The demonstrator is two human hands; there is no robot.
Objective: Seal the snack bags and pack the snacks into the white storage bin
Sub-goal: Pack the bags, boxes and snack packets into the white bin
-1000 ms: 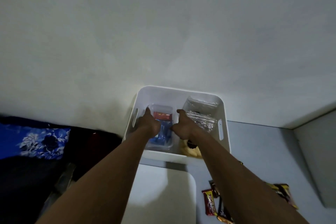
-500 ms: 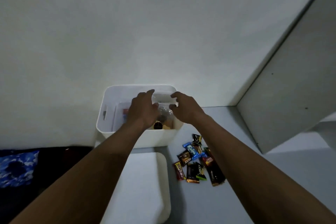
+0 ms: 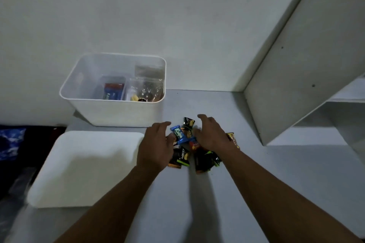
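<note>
Head view: two bare arms out over a grey table [image 3: 276, 183]. Left hand [image 3: 156, 144] at the left edge of a small heap of snack packs [image 3: 182, 157], fingers bent a little and close together, pinching nothing. Right hand [image 3: 211, 134] on the right side of the heap, fingers spread and bent down onto the packs; cannot tell if holding one. Blue pack [image 3: 178, 134] on top, between both hands. White storage bin [image 3: 118, 112] further back by the wall, near the heap, not touching. Inside, a clear bag [image 3: 147, 89] of snacks on the right, a second bag [image 3: 113, 89] with red and blue packs on the left. White lid [image 3: 85, 167] flat on the table, just left of the left hand. White shelf [image 3: 296, 65] on the right.
</note>
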